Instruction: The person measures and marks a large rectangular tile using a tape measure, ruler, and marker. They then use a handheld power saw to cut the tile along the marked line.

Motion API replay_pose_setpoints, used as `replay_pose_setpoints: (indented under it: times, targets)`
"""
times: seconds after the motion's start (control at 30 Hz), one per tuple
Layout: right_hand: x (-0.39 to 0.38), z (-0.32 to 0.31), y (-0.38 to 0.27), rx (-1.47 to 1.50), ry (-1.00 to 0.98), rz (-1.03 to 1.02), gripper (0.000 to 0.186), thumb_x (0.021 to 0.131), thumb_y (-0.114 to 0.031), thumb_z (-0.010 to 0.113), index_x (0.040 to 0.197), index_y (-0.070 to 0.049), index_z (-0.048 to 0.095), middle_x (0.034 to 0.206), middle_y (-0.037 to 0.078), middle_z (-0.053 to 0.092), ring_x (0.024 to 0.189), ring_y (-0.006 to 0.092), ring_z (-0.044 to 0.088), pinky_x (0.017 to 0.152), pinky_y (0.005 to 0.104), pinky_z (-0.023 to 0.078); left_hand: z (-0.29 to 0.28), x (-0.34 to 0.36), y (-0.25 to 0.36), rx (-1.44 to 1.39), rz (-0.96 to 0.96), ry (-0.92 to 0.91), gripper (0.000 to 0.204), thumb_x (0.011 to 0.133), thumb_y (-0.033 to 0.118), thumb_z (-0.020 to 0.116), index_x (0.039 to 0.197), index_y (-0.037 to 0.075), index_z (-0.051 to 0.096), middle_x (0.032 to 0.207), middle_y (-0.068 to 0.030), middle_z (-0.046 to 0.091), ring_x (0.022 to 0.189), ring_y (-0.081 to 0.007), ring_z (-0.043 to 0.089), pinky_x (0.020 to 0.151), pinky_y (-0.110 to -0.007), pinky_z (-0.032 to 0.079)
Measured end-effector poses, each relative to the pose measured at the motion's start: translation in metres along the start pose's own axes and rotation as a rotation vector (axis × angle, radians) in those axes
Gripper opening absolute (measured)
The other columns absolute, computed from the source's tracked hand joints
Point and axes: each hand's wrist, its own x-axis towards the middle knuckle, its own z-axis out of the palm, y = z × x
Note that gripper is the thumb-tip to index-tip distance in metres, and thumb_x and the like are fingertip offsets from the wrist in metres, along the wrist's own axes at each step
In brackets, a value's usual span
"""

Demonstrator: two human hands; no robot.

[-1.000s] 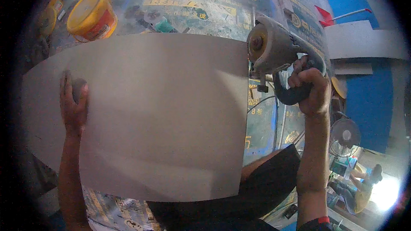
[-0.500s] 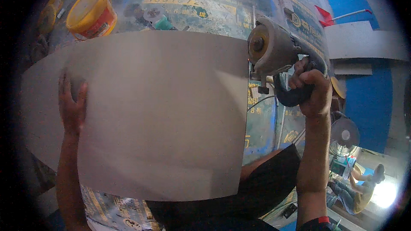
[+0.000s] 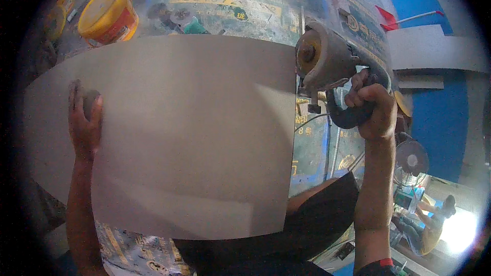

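Note:
A large smooth grey-beige slab [image 3: 194, 133] fills the middle, its right edge straight. My left hand [image 3: 86, 128] rests flat at the slab's left part, with fingers stretched and the thumb apart. A dark patch shows between thumb and fingers; I cannot tell whether it is a shadow. My right hand [image 3: 376, 107] is wrapped round the black loop handle of a handheld disc cutter [image 3: 332, 59]. The cutter's round guard and yellowish disc sit right beside the slab's upper right edge. Whether the disc touches the slab is not clear.
A yellow bucket [image 3: 107, 15] stands beyond the slab at far left, near a green object [image 3: 194, 26]. Printed dark green sheeting [image 3: 255, 0] lies underneath. A red-headed tool [image 3: 387, 18], white boards [image 3: 419, 48], a fan [image 3: 410, 158] and another person [image 3: 432, 225] are at right.
Both hands, the slab and the cutter stay almost in place. The light on the slab shifts slightly, and the person at right has moved a little.

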Motion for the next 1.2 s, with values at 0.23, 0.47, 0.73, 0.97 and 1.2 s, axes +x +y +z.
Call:
replay_pose_setpoints:
  times: [0.23, 0.47, 0.73, 0.97, 1.2]
  targets:
    - [0.002, -0.006, 0.000, 0.025, -0.032, 0.031, 0.021, 0.073, -0.007, 0.054, 0.093, -0.001, 0.052, 0.085, 0.006, 0.051, 0.062, 0.0122, 0.044, 0.063, 0.0296, 0.041, 0.000, 0.001, 0.000, -0.008, 0.006, -0.008, 0.063, 0.095, 0.033, 0.057, 0.143, -0.004, 0.038, 0.150, -0.0254, 0.035, 0.141, -0.0372, 0.032, 0.115, -0.042, 0.027]
    - [-0.002, -0.003, 0.000, 0.037, -0.018, 0.017, 0.021, 0.073, -0.005, 0.053, 0.093, -0.001, 0.051, 0.084, 0.007, 0.051, 0.062, 0.0125, 0.045, 0.063, 0.0299, 0.042, 0.000, 0.001, -0.003, 0.028, 0.014, 0.000, 0.065, 0.095, 0.035, 0.056, 0.142, -0.005, 0.038, 0.149, -0.0259, 0.035, 0.140, -0.0385, 0.033, 0.115, -0.043, 0.027]
    - [-0.004, -0.001, 0.000, 0.047, -0.008, 0.030, 0.021, 0.073, -0.005, 0.054, 0.093, -0.001, 0.052, 0.084, 0.007, 0.052, 0.061, 0.0126, 0.044, 0.061, 0.0298, 0.042, 0.000, 0.000, -0.005, -0.003, 0.021, 0.003, 0.064, 0.095, 0.035, 0.056, 0.142, -0.005, 0.039, 0.148, -0.0263, 0.036, 0.139, -0.0390, 0.033, 0.115, -0.043, 0.028]
    - [-0.007, 0.001, -0.001, 0.054, 0.015, 0.052, 0.019, 0.072, -0.005, 0.054, 0.091, -0.001, 0.053, 0.083, 0.007, 0.052, 0.059, 0.0129, 0.043, 0.061, 0.0297, 0.041, 0.000, -0.001, -0.002, 0.019, 0.006, -0.001, 0.062, 0.095, 0.032, 0.057, 0.142, -0.004, 0.039, 0.149, -0.0259, 0.035, 0.139, -0.0381, 0.033, 0.115, -0.043, 0.028]
    - [-0.009, -0.002, 0.001, 0.046, 0.026, 0.058, 0.019, 0.073, -0.006, 0.054, 0.091, -0.001, 0.053, 0.085, 0.007, 0.053, 0.061, 0.0130, 0.044, 0.062, 0.0303, 0.041, 0.002, -0.001, -0.007, -0.019, 0.024, 0.002, 0.063, 0.095, 0.033, 0.057, 0.142, -0.005, 0.039, 0.149, -0.0263, 0.035, 0.140, -0.0380, 0.032, 0.116, -0.042, 0.027]
